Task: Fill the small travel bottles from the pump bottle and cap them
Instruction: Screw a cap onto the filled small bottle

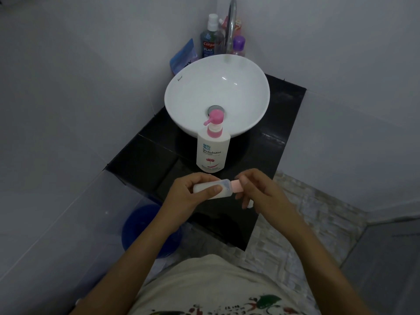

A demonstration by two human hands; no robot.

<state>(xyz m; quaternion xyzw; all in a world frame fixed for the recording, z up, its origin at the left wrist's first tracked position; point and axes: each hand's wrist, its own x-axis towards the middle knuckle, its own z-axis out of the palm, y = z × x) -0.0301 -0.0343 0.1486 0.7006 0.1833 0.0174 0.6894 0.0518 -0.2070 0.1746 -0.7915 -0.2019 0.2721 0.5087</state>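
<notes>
A white pump bottle (213, 152) with a pink pump head stands upright on the black counter (145, 160), just in front of the basin. My left hand (188, 193) grips a small clear travel bottle (221, 189), held on its side over the counter's front part. White liquid shows inside it. My right hand (261, 192) pinches the pink cap (236, 185) at the bottle's neck. Whether the cap is fully seated I cannot tell. A small white object (250, 203) peeks out below my right hand's fingers.
A round white basin (181, 96) takes up the counter's back, under a chrome tap (231, 23). Mouthwash (209, 42), a purple-capped bottle (238, 45) and a blue pouch (183, 56) crowd the corner behind it. A blue bucket (141, 226) sits on the floor, lower left.
</notes>
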